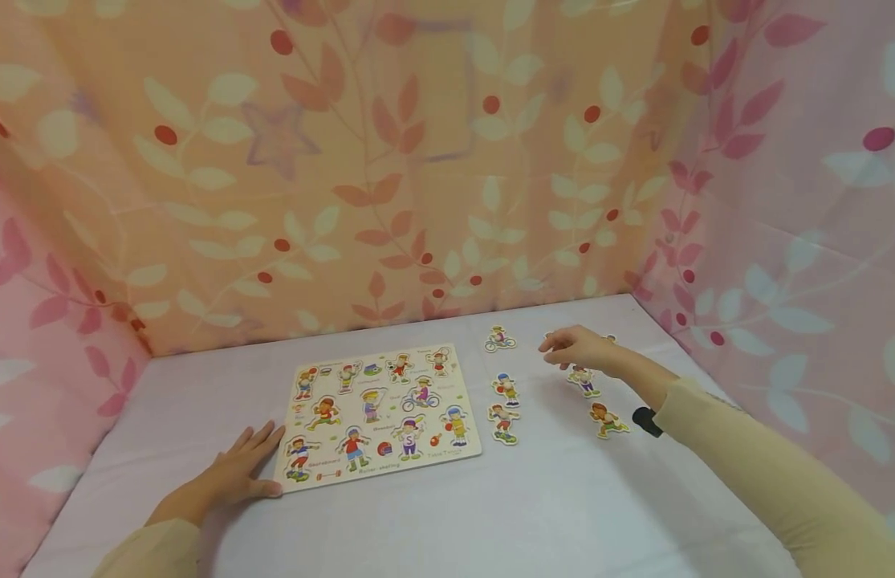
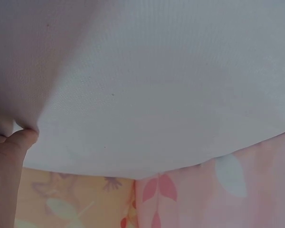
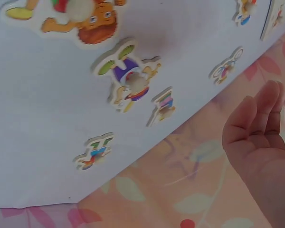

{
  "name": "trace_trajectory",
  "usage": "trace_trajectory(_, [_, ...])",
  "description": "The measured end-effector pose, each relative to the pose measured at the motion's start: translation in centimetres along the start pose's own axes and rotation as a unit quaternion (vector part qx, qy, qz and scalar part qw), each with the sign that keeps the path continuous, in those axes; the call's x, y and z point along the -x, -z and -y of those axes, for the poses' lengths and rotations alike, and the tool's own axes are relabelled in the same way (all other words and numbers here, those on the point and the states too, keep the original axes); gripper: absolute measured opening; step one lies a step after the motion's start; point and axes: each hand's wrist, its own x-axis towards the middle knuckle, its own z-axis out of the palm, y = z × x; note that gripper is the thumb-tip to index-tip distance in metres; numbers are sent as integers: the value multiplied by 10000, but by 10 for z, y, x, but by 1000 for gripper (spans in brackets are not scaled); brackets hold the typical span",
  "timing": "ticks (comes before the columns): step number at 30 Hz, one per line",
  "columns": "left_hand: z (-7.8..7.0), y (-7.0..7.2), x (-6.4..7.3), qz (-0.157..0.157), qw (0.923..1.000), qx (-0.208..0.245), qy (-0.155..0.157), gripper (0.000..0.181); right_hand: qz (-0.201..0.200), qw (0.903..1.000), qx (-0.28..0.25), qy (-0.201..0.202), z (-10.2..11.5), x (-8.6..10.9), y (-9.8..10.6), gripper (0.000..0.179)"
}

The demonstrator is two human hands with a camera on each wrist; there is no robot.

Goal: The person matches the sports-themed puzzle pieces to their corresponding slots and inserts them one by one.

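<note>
The tabletop (image 1: 534,514) bears the puzzle board (image 1: 434,421). I note the left hand (image 1: 237,470) spread against the board's left edge; right of the board, the right hand (image 1: 580,349), loosely bent, apparently empty, among loose pieces (image 1: 505,421). Advisable: grip knobs (image 3: 135,82).

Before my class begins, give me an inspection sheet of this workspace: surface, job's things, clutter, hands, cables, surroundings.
Surface: pale covered table.
Job's things: puzzle board with sports figures; loose figure pieces to its right.
Clutter: nothing seen, except a dark object by the right wrist.
Hands: left hand at the board's left edge; right hand above the loose pieces, apparently empty.
Cables: nothing seen.
Surroundings: orange and pink leaf-patterned curtains.
</note>
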Motion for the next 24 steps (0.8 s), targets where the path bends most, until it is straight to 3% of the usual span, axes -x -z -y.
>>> trace_trajectory(6, [-1, 1, 0, -12, 10000, -46, -17, 103, 451, 9985, 91, 282, -20, 18, 14, 32])
trace_trajectory(14, [-1, 3, 1, 46, 9999, -110, 0, 102, 1332, 9906, 196, 223, -52, 35, 26, 33])
trace_trajectory(24, [1, 1, -1, 22, 9999, -111, 8, 103, 1705, 9848, -285, 164, -105, 42, 29, 32])
